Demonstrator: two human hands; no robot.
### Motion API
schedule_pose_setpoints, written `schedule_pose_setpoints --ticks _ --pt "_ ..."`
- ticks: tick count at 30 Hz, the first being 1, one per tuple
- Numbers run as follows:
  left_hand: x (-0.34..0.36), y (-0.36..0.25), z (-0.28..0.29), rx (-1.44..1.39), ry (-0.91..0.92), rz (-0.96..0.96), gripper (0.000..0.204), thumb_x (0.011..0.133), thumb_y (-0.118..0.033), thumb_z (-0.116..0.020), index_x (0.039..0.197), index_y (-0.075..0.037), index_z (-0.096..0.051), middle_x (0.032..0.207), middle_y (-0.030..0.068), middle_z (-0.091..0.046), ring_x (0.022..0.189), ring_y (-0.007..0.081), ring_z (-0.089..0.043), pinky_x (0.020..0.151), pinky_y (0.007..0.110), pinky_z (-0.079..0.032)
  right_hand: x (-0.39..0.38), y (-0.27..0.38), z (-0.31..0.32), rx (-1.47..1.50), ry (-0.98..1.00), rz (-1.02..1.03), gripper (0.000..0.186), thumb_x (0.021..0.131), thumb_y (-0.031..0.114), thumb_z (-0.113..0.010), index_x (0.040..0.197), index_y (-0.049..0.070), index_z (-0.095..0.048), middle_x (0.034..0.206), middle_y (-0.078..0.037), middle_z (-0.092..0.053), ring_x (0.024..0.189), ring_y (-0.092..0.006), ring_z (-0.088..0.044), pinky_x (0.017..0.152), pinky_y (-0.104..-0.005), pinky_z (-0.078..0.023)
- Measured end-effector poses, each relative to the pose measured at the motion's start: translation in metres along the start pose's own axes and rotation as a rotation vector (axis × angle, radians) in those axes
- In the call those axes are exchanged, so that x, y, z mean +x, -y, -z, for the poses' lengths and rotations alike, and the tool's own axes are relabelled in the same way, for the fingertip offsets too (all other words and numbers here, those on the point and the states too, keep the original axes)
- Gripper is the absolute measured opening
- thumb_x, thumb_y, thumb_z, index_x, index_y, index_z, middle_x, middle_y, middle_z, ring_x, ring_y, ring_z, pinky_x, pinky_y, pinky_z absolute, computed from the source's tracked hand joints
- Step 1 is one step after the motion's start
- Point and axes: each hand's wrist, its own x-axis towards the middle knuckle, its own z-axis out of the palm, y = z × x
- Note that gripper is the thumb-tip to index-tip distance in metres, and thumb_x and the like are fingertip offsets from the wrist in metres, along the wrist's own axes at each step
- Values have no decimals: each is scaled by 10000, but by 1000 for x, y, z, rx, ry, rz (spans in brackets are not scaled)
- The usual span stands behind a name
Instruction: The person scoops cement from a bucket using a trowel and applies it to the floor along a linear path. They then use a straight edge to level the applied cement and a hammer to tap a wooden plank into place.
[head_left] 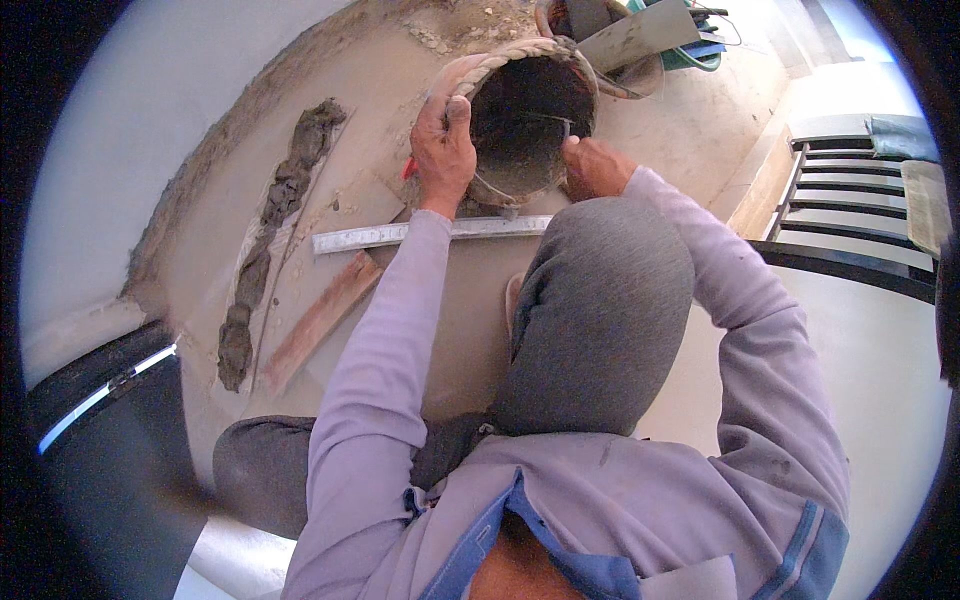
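A round tub (463, 78) with a thick braided rim is tipped so that its mouth faces me, and dark mortar (515, 165) lies inside. My left hand (443, 150) is closed on the left side of the rim, thumb up. At the opposite side, my right hand (597, 166) is closed round the handle of a trowel (566, 128). Its thin metal shank shows inside the mouth, while the blade is hard to make out in the dark. Below the tub lies a long whitish straightedge (490, 228), partly hidden by my left forearm.
A strip of wet mortar (285, 195) runs along the floor at left, beside a reddish board (322, 318). Behind the tub stands a green basin (708, 58) with a grey flat board (640, 45). A black slatted rack (845, 205) is at right; a dark panel (120, 440) is at lower left.
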Motion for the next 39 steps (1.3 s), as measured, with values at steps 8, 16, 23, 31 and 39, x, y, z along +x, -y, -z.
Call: schedule_pose_setpoints --ticks 8,16,23,31,39 --pt "-19 1 -20 0 -113 -118 403 965 -369 -507 1060 9 -612 1057 184 -639 1005 337 -608 885 382 -453 17 -26 -7 -231 374 157 233 848 178 -537 913 -39 -593 896 -242 -642 861 -365 -650 739 -451 -528" --pt "-23 11 -19 -16 -182 -132 420 973 -380 -488 1035 19 -605 973 168 -637 917 318 -610 832 391 -458 11 -25 11 52 507 118 259 881 198 -505 1001 -6 -611 1044 -229 -604 992 -321 -597 907 -424 -463" --pt "-10 17 4 -3 -141 5 414 992 -363 -461 762 -19 -480 654 63 -435 641 168 -400 599 344 -358 -7 -16 -22 30 -69 133 259 887 269 -535 920 13 -533 806 -227 -622 737 -420 -617 644 -508 -489" --pt "-6 17 10 -39 -107 86 445 990 -402 -469 727 -45 -434 664 -14 -371 652 116 -337 577 314 -318 -28 14 -43 141 -75 -46 246 962 229 -391 980 10 -500 739 -243 -624 661 -462 -602 596 -560 -466" --pt "-8 27 11 -52 22 98 402 977 -384 -497 1030 -4 -616 795 109 -588 746 182 -523 691 331 -431 10 -8 30 439 429 -160 248 953 285 -480 886 52 -530 642 -85 -578 511 -233 -586 435 -360 -476"
